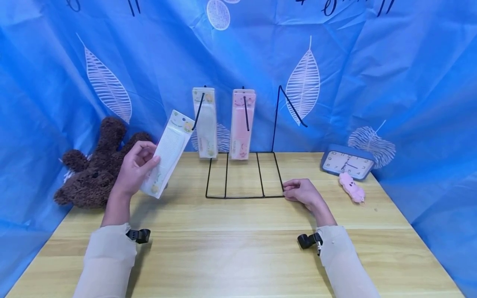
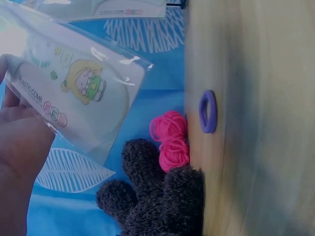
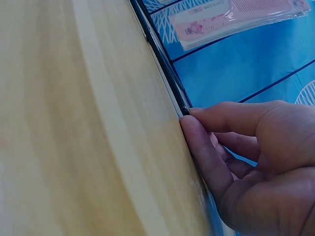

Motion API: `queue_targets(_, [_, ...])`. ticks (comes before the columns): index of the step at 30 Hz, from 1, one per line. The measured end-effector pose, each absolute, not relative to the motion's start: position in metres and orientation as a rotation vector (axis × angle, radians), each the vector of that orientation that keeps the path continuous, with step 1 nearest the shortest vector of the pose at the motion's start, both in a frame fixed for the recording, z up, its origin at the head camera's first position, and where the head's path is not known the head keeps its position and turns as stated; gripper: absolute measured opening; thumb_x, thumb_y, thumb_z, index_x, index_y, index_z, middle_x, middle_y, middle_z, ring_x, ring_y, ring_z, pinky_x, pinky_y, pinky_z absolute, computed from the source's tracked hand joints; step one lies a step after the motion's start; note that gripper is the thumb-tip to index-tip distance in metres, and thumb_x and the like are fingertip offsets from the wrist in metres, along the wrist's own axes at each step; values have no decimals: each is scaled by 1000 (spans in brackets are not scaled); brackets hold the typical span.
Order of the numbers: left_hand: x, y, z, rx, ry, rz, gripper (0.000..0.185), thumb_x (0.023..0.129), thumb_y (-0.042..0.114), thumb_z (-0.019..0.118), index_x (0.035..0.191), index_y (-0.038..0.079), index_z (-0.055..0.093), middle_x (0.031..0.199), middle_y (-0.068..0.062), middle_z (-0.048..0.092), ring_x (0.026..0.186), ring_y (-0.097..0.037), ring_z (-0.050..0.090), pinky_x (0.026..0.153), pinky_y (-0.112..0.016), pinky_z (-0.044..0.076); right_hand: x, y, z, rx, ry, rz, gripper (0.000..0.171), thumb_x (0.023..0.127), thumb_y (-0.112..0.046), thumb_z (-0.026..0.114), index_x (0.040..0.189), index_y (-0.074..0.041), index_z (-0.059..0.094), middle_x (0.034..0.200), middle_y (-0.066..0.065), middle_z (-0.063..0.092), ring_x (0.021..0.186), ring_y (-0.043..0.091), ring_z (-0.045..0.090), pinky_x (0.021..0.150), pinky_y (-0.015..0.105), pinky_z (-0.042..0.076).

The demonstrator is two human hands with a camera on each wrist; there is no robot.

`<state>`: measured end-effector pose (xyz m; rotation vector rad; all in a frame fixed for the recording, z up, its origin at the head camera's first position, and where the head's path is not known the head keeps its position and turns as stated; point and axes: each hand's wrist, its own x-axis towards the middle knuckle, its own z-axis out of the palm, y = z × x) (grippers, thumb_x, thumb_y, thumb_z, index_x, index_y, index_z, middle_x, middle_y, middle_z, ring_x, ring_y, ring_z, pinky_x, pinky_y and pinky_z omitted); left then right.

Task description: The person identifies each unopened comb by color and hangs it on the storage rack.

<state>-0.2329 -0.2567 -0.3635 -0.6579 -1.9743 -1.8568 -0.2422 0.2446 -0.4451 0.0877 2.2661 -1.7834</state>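
While the right hand (image 1: 302,193) is pinching the near right corner of the wire rack (image 1: 244,196), seemingly to steady it, the left hand (image 1: 136,167) is gripping a packaged comb (image 1: 168,152), tilting it toward the leftmost hook (image 1: 198,111), where another comb pack (image 1: 206,122) hangs.

Cream long sleeves (image 1: 108,256), black wrist-mounted cameras (image 1: 138,236).
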Motion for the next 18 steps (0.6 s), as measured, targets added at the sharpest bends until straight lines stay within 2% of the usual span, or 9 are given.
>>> queue_targets(10, [-223,-265,-354,-830,-2041,-1910,19,99,-11,52,115,-2,52,108,-2,71,92,-17,66,74,-29,53,-243,245,-445,80,2262,-1785,44,90,12,67,132,15,55,104,14,63,87,16,67,79,29,59])
queue_targets(18, [-219,-263,-341,-979,-2045,-1899,20,98,-14,52,114,-2,53,104,-5,71,87,-17,65,70,-28,54,-243,245,-447,80,2263,-1782,43,90,13,66,131,16,55,106,17,62,87,17,68,80,30,59])
